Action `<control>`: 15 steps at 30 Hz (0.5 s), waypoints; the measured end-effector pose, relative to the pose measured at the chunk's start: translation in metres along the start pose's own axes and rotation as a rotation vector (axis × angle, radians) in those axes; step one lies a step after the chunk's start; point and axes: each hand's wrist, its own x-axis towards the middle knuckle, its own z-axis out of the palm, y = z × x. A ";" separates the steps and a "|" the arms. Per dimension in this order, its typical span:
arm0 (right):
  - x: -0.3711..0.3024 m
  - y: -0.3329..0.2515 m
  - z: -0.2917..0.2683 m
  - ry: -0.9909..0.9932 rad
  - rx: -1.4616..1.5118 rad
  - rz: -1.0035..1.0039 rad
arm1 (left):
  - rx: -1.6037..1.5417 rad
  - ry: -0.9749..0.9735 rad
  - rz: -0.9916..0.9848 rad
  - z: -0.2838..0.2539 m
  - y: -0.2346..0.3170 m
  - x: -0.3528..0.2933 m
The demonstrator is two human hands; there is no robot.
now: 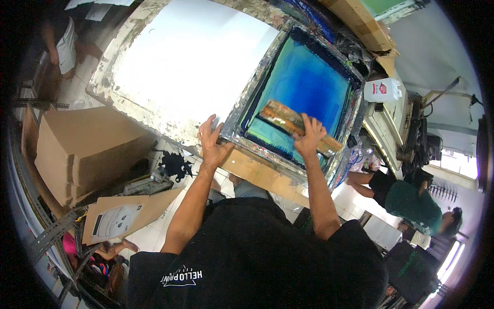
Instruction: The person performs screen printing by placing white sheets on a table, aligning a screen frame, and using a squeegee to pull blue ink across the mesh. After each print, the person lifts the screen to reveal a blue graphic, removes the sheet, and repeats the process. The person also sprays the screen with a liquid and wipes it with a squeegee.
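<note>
Seemingly, the head view shows an ink-spreading stroke in hand: the right hand [310, 134] grips a wooden squeegee [280, 116] lying across the near part of a blue screen [314, 85]. The left hand [211, 145], fingers spread, rests at the frame's [253, 103] near left corner. The next move probably calls for even pressure.

Brown cardboard [95, 147] is stacked at far left. A white jug [382, 91] and a green-shirted person [414, 206] are observed at right.

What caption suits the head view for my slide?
Right hand holding a stained squeegee on a blue-green printing screen, left hand at the screen's near left corner.
</note>
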 end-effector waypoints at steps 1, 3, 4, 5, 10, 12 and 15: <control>0.011 0.011 0.005 0.040 -0.001 -0.027 | 0.005 -0.011 -0.012 -0.001 0.001 0.001; 0.036 0.025 0.014 0.065 -0.008 -0.038 | 0.019 -0.030 -0.016 -0.004 0.002 0.002; 0.051 0.028 0.013 0.048 -0.012 -0.026 | 0.025 -0.038 -0.019 -0.003 0.001 0.001; 0.065 0.033 0.014 0.031 -0.018 -0.013 | 0.013 -0.037 -0.023 -0.002 0.000 -0.001; 0.127 0.069 0.036 0.082 -0.077 -0.027 | 0.015 -0.056 -0.063 -0.002 0.002 0.003; 0.154 0.083 0.044 0.111 -0.089 -0.032 | 0.021 -0.050 -0.066 -0.001 -0.001 0.003; 0.193 0.100 0.051 0.133 -0.145 -0.041 | 0.043 -0.046 -0.059 -0.001 0.001 0.003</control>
